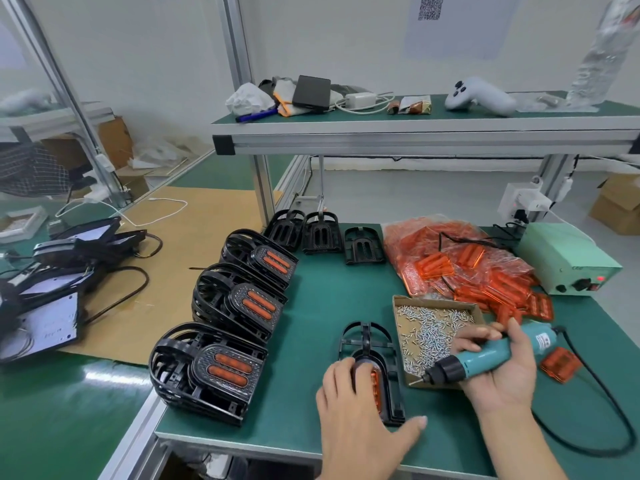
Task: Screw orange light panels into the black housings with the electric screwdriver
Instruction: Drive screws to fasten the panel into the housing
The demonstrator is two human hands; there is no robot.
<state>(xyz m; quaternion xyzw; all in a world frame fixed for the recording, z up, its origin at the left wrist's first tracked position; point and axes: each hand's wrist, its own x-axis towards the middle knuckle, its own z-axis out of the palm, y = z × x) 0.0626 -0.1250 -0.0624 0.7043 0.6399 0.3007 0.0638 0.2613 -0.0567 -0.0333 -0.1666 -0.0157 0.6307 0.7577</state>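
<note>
The left hand [349,407] presses flat on a black housing [372,358] with its orange light panel [376,386] seated, while the right hand [502,368] grips the electric screwdriver [485,356], tip over the screw box [433,334] beside it, likely picking a screw to drive next.

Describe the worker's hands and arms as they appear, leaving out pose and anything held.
Both the left hand and the right hand are bare: no gloves, rings or watch show. Both forearms are uncovered down to the frame's edge, with no sleeve in view. The left thumbnail is short and unpainted.
</note>
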